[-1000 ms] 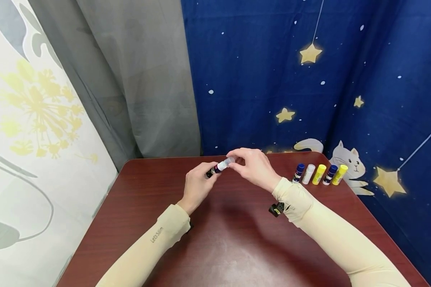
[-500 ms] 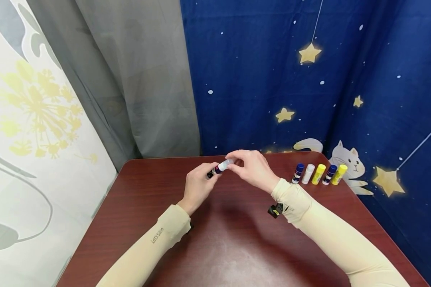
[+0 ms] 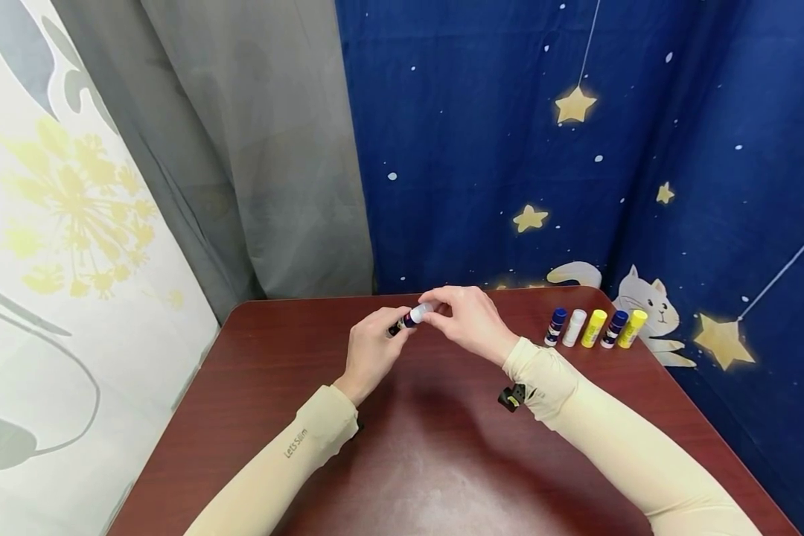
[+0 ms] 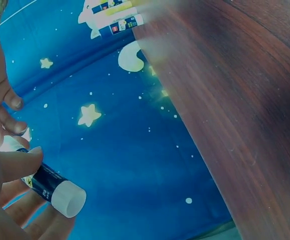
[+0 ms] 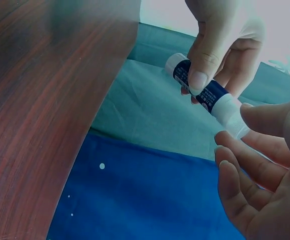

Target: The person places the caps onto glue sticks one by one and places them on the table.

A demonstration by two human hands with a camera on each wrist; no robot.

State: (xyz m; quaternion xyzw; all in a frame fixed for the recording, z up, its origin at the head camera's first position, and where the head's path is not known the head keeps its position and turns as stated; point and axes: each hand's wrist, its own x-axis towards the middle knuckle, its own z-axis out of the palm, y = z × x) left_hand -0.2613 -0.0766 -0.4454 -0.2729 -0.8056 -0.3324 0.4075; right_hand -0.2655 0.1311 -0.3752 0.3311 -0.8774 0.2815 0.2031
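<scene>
Over the far part of the table a navy-labelled glue stick [image 3: 410,320] is held tilted between both hands. My left hand [image 3: 371,346] grips its dark body, the thumb [image 5: 200,80] pressed along the label in the right wrist view. One white end [image 4: 68,198] sticks out past the left fingers. My right hand [image 3: 472,320] pinches the translucent white cap [image 5: 230,117] at the opposite end between thumb and index finger. The other right fingers [image 5: 235,185] are loosely bent below and touch nothing.
Several glue sticks stand in a row at the table's back right: navy [image 3: 556,327], white [image 3: 574,327] and yellow [image 3: 594,328] ones among them. The reddish-brown table [image 3: 295,350] ends at a blue star-patterned curtain [image 3: 469,149] and a grey curtain [image 3: 295,186].
The translucent cap has moved in toward the dark body, so less white shows between my hands. The right hand has come slightly closer to the left. The row stays put.
</scene>
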